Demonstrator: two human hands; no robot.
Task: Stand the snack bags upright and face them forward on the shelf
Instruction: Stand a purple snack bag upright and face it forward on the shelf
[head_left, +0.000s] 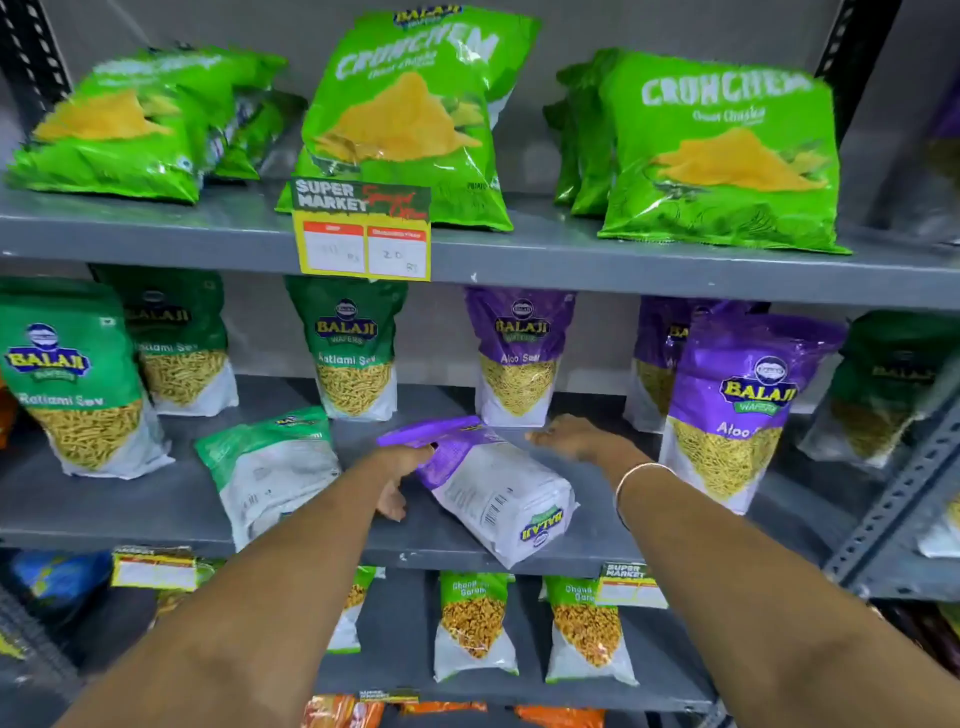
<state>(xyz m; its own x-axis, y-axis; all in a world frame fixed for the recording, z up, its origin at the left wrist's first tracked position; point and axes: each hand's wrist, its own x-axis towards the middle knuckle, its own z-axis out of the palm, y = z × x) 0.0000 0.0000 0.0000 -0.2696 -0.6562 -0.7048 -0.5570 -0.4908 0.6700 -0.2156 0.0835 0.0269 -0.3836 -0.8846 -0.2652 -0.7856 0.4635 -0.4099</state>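
Both forearms extend forward and upward from the lower frame edge toward the middle shelf (156, 499). The left hand (397, 475) grips the purple sealed top edge of the purple snack bag (493, 488), fingers curled down over the edge, thumb side not visible. The right hand (571, 436) lies flat and open just beyond the bag's upper right side, palm down, fingers pointing left; contact with the bag cannot be confirmed. A bangle (641, 475) sits on the right wrist.

The purple snack bag lies tilted on its side at the shelf's front centre, white back panel facing outward, logo upside down. To its left, a green snack bag (270, 467) leans with its back panel showing. Other bags behind and beside them stand upright, fronts forward.
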